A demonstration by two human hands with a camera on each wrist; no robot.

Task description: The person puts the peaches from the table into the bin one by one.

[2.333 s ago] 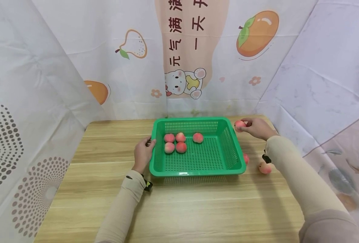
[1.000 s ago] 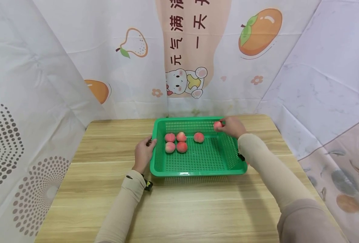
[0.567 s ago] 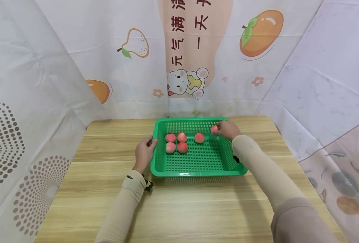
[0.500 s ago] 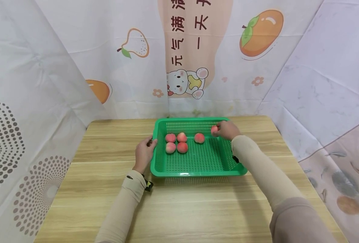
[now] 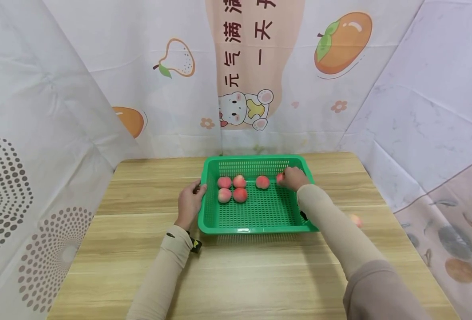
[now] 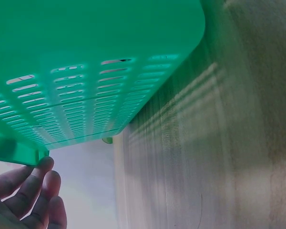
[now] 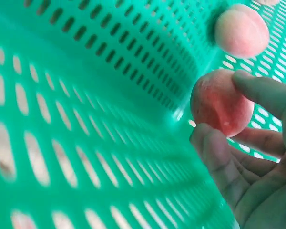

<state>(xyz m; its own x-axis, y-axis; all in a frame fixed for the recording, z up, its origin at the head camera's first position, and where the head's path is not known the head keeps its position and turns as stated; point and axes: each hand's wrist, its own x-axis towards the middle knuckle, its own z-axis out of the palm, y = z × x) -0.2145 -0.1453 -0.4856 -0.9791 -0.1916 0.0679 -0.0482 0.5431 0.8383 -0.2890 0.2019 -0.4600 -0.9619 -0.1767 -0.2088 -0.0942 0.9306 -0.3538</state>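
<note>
The fingertips of your right hand (image 5: pixel 295 178) are pinching a red peach (image 7: pixel 214 98), one digit pressing on one side and others curling up against the opposite side, so the fruit is sitting right at the tips, ahead and to the left of the knuckles. Being round, it is showing no clear long axis, only a crease along its skin. You are holding it low inside the green basket (image 5: pixel 255 230), near the far wall; whether its underside is touching the floor, I cannot tell. The relation that seems to count most is lying just left of those fingertips: a single peach (image 5: pixel 262 182) is resting there in nearly the same row, near but not touching the held one. Farther left, four peaches (image 5: pixel 240 195) are sitting in a two-by-two block. Beyond them, well apart from the held fruit, your left hand (image 5: pixel 189 202) is gripping the basket's left rim, so the right hand is clearly the nearer one. To the right of your right fingers and closer to you, a loose peach (image 5: pixel 355 220) is lying on the table (image 5: pixel 148 200), partly hidden by your sleeve (image 5: pixel 331 226).
</note>
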